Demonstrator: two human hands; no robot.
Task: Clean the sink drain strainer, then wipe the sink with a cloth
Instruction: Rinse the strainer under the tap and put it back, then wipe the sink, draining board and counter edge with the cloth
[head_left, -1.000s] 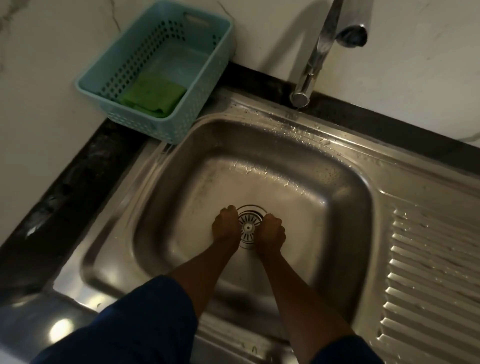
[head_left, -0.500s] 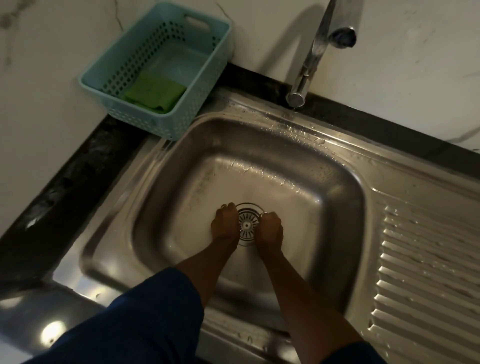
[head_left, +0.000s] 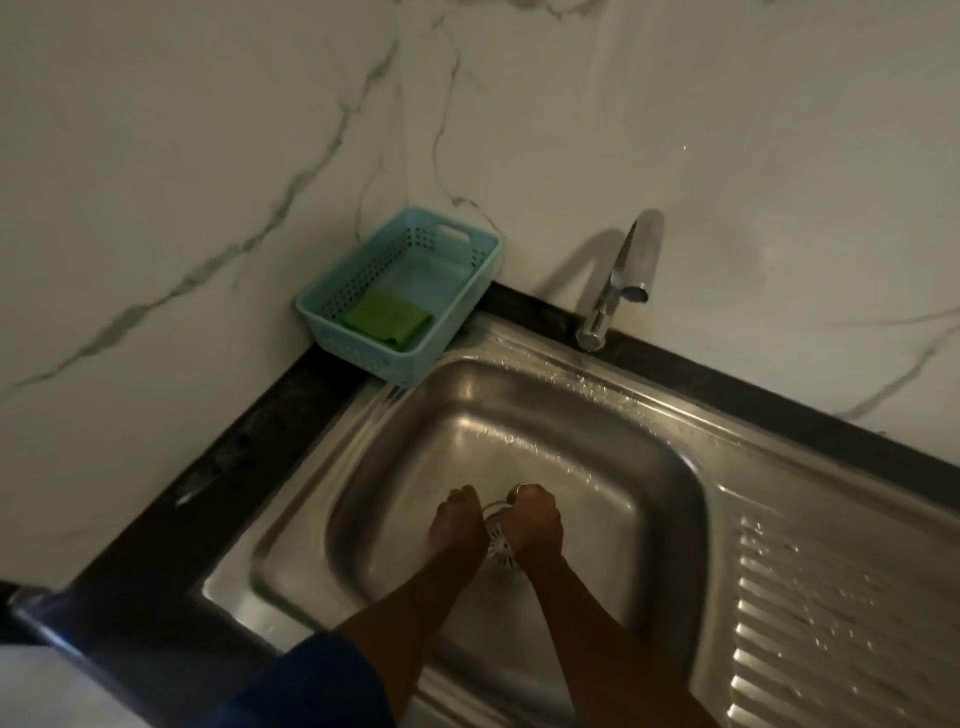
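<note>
The round metal drain strainer (head_left: 500, 546) sits at the bottom of the wet steel sink (head_left: 519, 415). My left hand (head_left: 458, 525) is at its left edge and my right hand (head_left: 536, 524) at its right edge, both with fingers curled down onto its rim. Only a narrow strip of the strainer shows between the hands, and its far rim looks slightly raised. A folded green cloth (head_left: 387, 317) lies in a light blue plastic basket (head_left: 363, 356) on the counter at the sink's back left corner.
A chrome faucet (head_left: 618, 280) rises behind the sink, its spout to the right of the basin's middle, with no water running. A ribbed drainboard (head_left: 831, 597) extends to the right. Black counter (head_left: 171, 499) borders the sink under a marble wall.
The view has tilted up and pulled back, showing more wall. Both hands stay on the strainer's edges, now closer together, and the strainer's far rim seems to have lifted a little.
</note>
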